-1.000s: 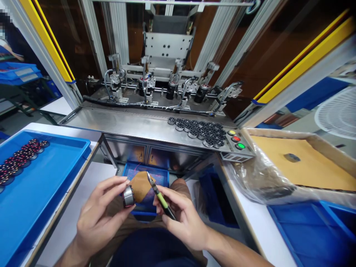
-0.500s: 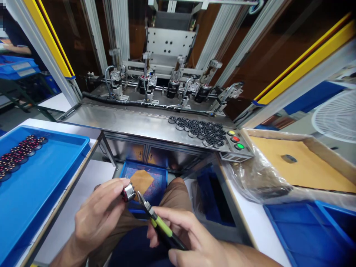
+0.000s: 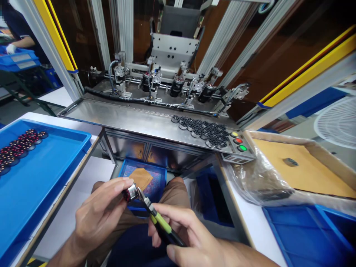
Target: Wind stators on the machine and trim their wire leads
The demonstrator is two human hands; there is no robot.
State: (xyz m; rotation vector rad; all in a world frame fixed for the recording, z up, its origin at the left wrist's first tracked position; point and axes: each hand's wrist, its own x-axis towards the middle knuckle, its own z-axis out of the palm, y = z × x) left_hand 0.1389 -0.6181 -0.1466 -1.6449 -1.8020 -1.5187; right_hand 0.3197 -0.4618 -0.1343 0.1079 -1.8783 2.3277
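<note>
Between the thumb and fingers of my left hand (image 3: 98, 213) is a small round motor stator (image 3: 130, 192), with a silvery rim and dark red windings. My right hand (image 3: 185, 233) is wrapped round the green-and-black handles of a pair of cutting pliers (image 3: 161, 221). The plier jaws point up and left and meet the near right side of the stator; whether they bite on anything is too small to tell. Below both hands, a blue bin (image 3: 164, 174) on the floor holds brown paper and small red and blue scraps.
Wound stators (image 3: 20, 148) lie in a blue tray (image 3: 69, 139) at left. Dark stator cores (image 3: 203, 131) cover the right of the metal bench (image 3: 133, 118), beside the button box (image 3: 239, 142). Fixtures (image 3: 176, 87) stand behind. At right is a plastic-lined carton (image 3: 314, 167). A co-worker's gloved hand (image 3: 11, 49) shows far left.
The plier jaws have come in against the stator, and the stator has shifted slightly right. The view has tilted a little. A co-worker's gloved hand has appeared at far left.
</note>
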